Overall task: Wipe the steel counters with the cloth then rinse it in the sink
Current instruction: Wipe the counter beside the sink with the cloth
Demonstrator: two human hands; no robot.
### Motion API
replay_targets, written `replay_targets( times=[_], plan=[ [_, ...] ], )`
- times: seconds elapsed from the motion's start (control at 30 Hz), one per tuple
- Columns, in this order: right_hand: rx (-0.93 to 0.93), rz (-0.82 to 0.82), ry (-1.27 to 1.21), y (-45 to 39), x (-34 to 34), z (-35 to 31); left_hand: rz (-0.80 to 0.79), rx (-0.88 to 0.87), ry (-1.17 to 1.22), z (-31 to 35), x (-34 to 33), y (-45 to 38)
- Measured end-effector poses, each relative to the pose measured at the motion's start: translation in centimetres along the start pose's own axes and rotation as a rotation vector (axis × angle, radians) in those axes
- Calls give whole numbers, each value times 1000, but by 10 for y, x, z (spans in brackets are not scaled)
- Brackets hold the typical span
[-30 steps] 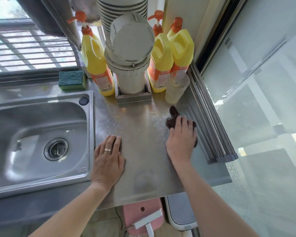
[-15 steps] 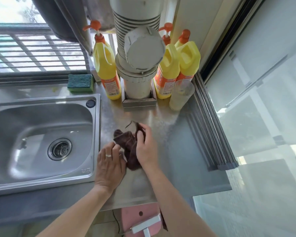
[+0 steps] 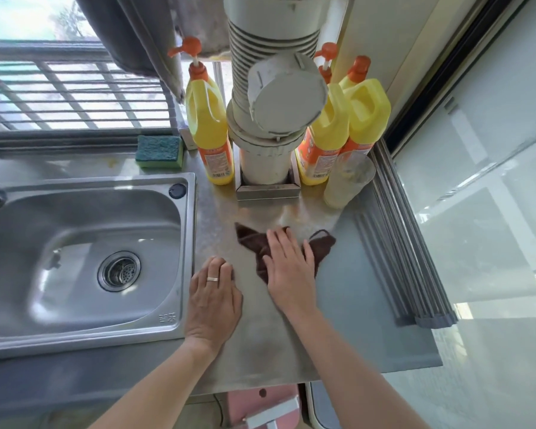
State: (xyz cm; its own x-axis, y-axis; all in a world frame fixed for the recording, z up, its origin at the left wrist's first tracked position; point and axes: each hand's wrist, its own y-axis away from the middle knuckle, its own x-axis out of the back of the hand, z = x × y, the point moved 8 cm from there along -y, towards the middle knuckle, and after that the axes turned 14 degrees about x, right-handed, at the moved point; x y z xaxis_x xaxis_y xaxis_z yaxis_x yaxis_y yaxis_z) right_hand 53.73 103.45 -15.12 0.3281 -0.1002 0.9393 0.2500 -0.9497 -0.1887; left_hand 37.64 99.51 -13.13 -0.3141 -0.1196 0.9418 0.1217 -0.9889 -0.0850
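Cloth [image 3: 291,249] now spread flat under open right hand [image 3: 288,270], left hand [image 3: 214,300] flat on steel surface [image 3: 369,320], sink [image 3: 84,261] left, window [image 3: 59,88] far left.

dark brown cloth [image 3: 321,246] crumpled flat on steel counter [image 3: 347,305], right of empty sink [image 3: 75,243]

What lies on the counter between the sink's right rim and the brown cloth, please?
In the head view, only the left hand rests flat on bare steel counter between the steel sink and the brown cloth.
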Motion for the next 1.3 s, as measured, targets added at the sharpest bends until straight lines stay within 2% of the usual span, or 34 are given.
replay_targets(
  times=[0.1,0.23,0.37,0.47,0.53,0.7,0.83,0.93,1.0,1.3],
  plan=[
    [-87,13,9,-47,-6,3,-15,21,13,-1,-1,-1],
    [-63,14,-39,-74,-15,-14,-15,60,24,-3,-3,-5],
    [177,-59,-167,-51,-20,-51,6,132,26,-8,-2,-6],
    [221,-126,-182,-31,-16,-56,11,142,14,-9,-1,-4],
    [141,-125,-77,-18,-3,-30,17,118,5,-7,0,-3],
    [-100,-108,188,30,48,94,-8,80,-33,-2,0,-5],
    [-234,-75,153,49,57,131,-28,84,-46,-1,-3,-7],
    [-326,-12,117,40,52,120,-34,95,-42,-3,-5,-6],
    [-301,-13,102,29,46,102,-29,95,-43,-3,-5,-6],
    [114,-67,-139,-26,-7,-40,-18,132,5,-5,-3,-8]
  ],
)
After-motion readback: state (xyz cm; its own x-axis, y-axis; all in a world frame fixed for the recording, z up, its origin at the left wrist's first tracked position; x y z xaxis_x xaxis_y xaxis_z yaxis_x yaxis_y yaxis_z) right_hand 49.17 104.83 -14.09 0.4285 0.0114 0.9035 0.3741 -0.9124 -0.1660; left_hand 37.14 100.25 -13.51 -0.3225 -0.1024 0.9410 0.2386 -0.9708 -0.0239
